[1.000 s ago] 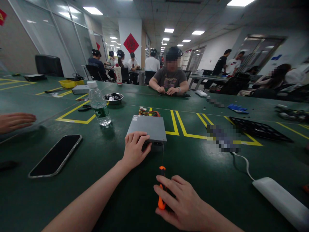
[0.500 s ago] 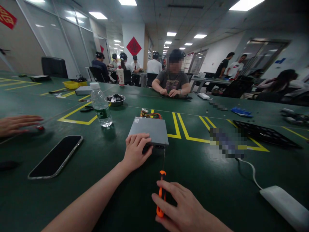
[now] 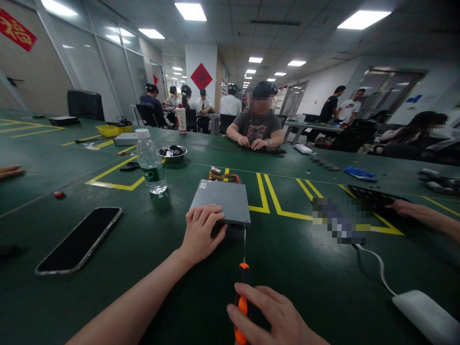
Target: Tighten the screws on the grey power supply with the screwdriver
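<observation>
A grey metal computer power supply [image 3: 230, 197] lies flat on the green table, a bundle of coloured wires [image 3: 225, 177] at its far side. My left hand [image 3: 203, 231] grips its near left corner, fingers on top and thumb at the front side. In front of it, my right hand [image 3: 271, 311] holds an orange and black screwdriver [image 3: 244, 274] by the handle between thumb and fingers. The shaft points away from me and its tip reaches the near right edge of the power supply. Whether the tip sits in a screw I cannot tell.
To the left are a phone [image 3: 81, 242], a water bottle [image 3: 153, 165] and a metal bowl [image 3: 173, 153]. On the right, a white adapter [image 3: 426, 314] has a cable. Another person's hand [image 3: 409, 211] touches a black panel [image 3: 373, 196]. Someone [image 3: 256, 124] sits opposite.
The view has tilted up slightly. At the left, another person's hand has drawn back toward the edge; at the right, a hand has come onto the black panel. My hands keep their holds.
</observation>
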### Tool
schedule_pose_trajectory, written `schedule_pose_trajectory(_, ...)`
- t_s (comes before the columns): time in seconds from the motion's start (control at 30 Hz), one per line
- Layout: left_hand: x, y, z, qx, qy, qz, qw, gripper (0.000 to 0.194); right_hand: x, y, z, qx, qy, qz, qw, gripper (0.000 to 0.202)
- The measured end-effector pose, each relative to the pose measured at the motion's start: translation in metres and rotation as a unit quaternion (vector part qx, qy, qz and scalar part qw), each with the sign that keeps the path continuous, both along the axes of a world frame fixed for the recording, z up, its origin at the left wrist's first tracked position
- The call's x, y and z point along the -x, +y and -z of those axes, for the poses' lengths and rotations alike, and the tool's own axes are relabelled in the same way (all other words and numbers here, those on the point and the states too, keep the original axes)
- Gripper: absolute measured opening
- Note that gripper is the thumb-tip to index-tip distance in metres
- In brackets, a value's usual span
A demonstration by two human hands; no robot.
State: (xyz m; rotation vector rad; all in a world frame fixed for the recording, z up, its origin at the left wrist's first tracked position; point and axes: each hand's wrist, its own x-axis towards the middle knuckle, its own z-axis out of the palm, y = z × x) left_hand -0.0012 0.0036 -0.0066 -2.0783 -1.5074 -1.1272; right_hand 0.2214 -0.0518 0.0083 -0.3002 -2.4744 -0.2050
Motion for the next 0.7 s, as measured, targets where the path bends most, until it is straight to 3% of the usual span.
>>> schedule_pose_trajectory(0.23, -0.0004, -0.0003, 0.0, 0.006, -0.005, -0.001, 1.0, 0.019, -0.0036, 0.0029, 0.0064, 0.0, 0.065, -0.018, 0.998, 0.014)
schedule_pose_trajectory(0.47, -0.0001, -0.0005, 0.0011, 0.001, -0.007, -0.003, 1.0, 0.019, -0.0007, 0.0027, 0.0053, -0.018, 0.031, -0.013, 0.999, 0.022)
schedule_pose_trajectory(0.7, -0.0006, 0.0002, 0.0016, 0.004, -0.013, -0.003, 1.0, 0.02, 0.0013, 0.0028, 0.0038, -0.018, 0.078, -0.023, 0.996, 0.01)
